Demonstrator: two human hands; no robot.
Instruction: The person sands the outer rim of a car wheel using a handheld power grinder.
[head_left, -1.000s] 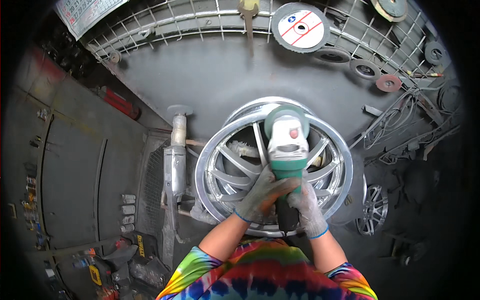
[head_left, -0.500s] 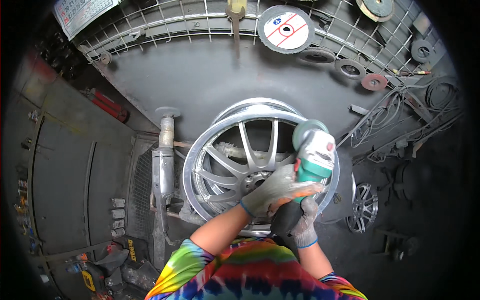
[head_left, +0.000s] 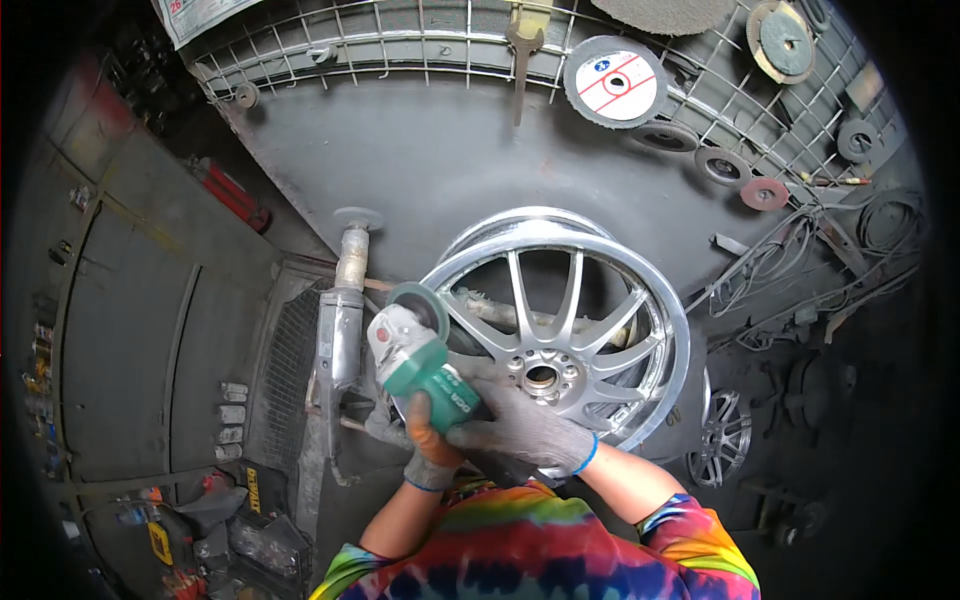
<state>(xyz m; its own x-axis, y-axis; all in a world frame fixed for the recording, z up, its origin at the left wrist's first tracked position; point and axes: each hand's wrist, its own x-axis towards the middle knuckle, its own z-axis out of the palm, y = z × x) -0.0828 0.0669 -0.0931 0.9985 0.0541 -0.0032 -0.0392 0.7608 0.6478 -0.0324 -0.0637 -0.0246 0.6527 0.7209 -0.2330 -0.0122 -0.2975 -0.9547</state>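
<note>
A green and white angle grinder (head_left: 420, 365) with a round disc is over the left part of a silver multi-spoke wheel rim (head_left: 668, 300), which lies atop another rim. My left hand (head_left: 430, 440), in a grey glove with orange showing, grips the grinder body from below left. My right hand (head_left: 510, 435), in a grey glove with a blue cuff, is wrapped round the rear of the grinder, partly hiding it. Whether the disc touches the metal I cannot tell.
A metal cylindrical machine (head_left: 340, 335) stands left of the rims. Behind are a wire rack (head_left: 420, 45) with discs (head_left: 610, 100) and a wrench (head_left: 523, 55). Cables (head_left: 790, 240) hang at right above another rim (head_left: 730, 440). Tool cases (head_left: 265, 550) lie at lower left.
The grinder has swept from the middle to the right of the rim, then across to its left, with both hands on it. The view has shifted slightly.
</note>
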